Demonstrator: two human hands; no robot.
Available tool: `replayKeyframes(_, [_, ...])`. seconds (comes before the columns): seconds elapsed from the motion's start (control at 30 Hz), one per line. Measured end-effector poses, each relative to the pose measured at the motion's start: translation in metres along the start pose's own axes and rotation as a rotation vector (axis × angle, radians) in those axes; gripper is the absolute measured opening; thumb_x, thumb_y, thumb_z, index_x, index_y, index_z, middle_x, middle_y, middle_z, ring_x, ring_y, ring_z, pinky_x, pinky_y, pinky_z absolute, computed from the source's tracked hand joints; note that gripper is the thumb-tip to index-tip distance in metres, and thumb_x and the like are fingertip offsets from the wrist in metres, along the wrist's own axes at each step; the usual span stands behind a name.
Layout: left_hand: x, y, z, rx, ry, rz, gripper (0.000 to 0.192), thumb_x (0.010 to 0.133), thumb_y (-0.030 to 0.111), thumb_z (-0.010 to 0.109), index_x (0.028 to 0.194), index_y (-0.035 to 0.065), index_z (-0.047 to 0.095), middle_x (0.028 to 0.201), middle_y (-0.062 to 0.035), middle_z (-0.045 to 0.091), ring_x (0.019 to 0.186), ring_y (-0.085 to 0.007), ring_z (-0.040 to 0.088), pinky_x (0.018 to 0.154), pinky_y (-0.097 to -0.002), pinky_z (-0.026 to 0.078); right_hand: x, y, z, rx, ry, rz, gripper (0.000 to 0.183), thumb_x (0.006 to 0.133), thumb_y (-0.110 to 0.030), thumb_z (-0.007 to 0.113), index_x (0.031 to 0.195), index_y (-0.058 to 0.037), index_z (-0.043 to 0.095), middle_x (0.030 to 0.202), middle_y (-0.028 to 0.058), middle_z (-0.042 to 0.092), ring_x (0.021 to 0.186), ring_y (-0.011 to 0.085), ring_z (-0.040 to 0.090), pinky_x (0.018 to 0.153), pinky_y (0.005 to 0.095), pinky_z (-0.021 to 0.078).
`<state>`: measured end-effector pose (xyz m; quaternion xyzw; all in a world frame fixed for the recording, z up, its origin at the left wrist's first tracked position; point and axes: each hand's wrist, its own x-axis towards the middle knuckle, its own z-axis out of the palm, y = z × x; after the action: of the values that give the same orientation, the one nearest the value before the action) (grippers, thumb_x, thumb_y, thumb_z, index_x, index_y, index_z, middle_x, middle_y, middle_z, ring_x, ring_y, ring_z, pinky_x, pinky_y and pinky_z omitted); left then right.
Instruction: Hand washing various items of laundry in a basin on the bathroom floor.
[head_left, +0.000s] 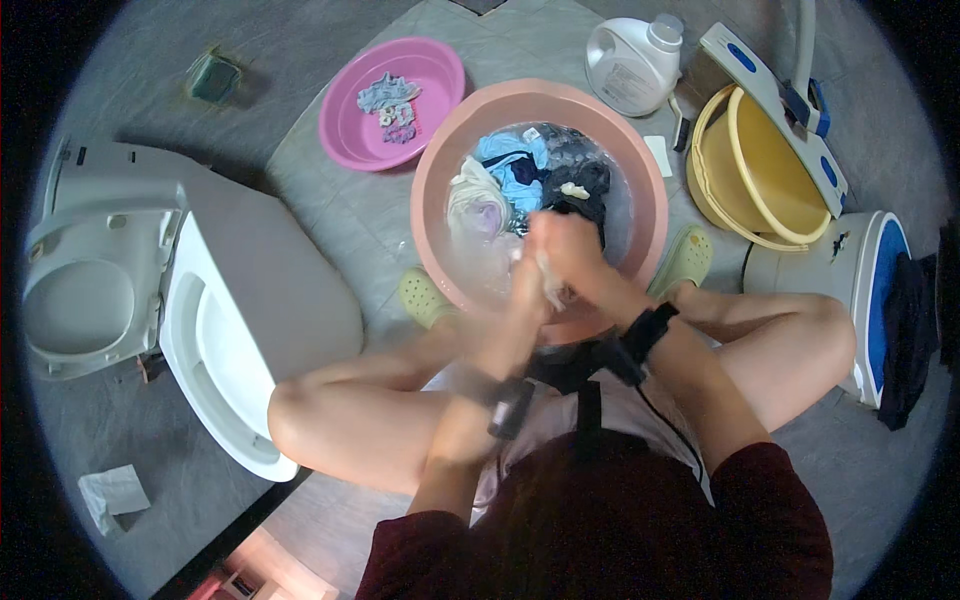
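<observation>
My left hand (527, 281) and my right hand (571, 244) press together over the near part of a salmon-pink plastic basin (429, 165). Both are blurred and closed around a small white cloth (553, 285), most of it hidden by the fingers. Below them, cloudy water in the basin holds a white garment (474, 187), a light blue garment (517, 161) with dark trim, and dark cloth (592, 184). A pale lump (575, 191) rests on the dark cloth; its kind is unclear.
A magenta basin (349, 135) with small wet cloths stands at the far left. Behind the basin are a white detergent jug (630, 71) and a brush (680, 131). Yellow buckets (720, 176) and a flat mop (780, 120) stand right. The toilet (225, 337) is left.
</observation>
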<state>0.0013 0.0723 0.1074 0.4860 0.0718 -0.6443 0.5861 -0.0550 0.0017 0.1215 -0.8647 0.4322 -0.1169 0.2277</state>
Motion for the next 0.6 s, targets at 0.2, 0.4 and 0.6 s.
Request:
replayKeyframes(0.2, [0.003, -0.008, -0.030, 0.116, 0.055, 0.018, 0.038, 0.086, 0.042, 0.045, 0.097, 0.0069, 0.053, 0.088, -0.0046, 0.057, 0.077, -0.0166, 0.055, 0.061, -0.0279, 0.045, -0.028, -0.034, -0.005, 0.224, -0.044, -0.122, 0.010, 0.072, -0.021, 0.052, 0.076, -0.0124, 0.056, 0.059, 0.0140, 0.056, 0.054, 0.0329, 0.057, 0.049, 0.0446, 0.0438])
replayKeyframes(0.4, [0.012, -0.008, -0.014, -0.103, -0.042, -0.005, 0.031, 0.087, 0.036, 0.044, 0.096, 0.0074, 0.053, 0.086, -0.0050, 0.057, 0.074, -0.0170, 0.055, 0.059, -0.0278, 0.045, -0.016, 0.001, 0.009, 0.156, 0.029, -0.123, 0.016, 0.071, -0.022, 0.053, 0.081, -0.0108, 0.058, 0.059, 0.0124, 0.057, 0.056, 0.0330, 0.056, 0.051, 0.0435, 0.0441])
replayKeyframes(0.6, [0.000, -0.007, 0.004, -0.013, 0.071, -0.068, 0.035, 0.086, 0.041, 0.044, 0.093, 0.0081, 0.053, 0.081, -0.0042, 0.057, 0.069, -0.0174, 0.055, 0.055, -0.0288, 0.044, -0.014, 0.009, 0.005, 0.110, 0.025, -0.103, 0.017, 0.073, -0.026, 0.052, 0.074, -0.0097, 0.055, 0.060, 0.0131, 0.056, 0.055, 0.0325, 0.057, 0.050, 0.0418, 0.0449])
